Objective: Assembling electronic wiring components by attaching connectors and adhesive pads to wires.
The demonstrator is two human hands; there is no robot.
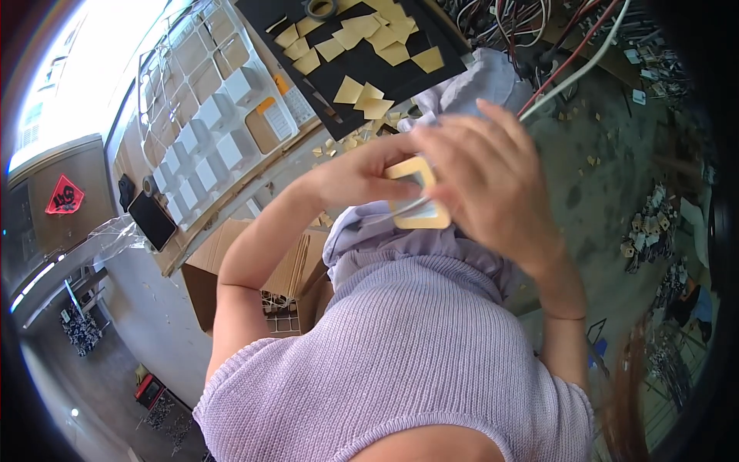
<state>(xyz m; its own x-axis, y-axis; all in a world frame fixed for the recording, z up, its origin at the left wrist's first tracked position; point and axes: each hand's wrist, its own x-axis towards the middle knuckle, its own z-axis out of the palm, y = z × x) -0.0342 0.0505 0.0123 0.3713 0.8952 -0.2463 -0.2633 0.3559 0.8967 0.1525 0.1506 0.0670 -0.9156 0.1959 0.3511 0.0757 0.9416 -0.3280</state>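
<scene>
Above my lap, my left hand grips a small square piece with rounded corners, a yellow rim and a pale centre. Its thumb lies across the piece's face. My right hand is over the right side of the same piece, with several fingers raised and stretched upward. Motion blurs that hand, and I cannot make out whether it pinches anything. Part of the piece is hidden by both hands.
White box-shaped parts stand in rows on a white frame at the left. Yellow paper pieces lie on a black sheet, beside a roll of tape. A phone, an open cardboard box and hanging cables surround me.
</scene>
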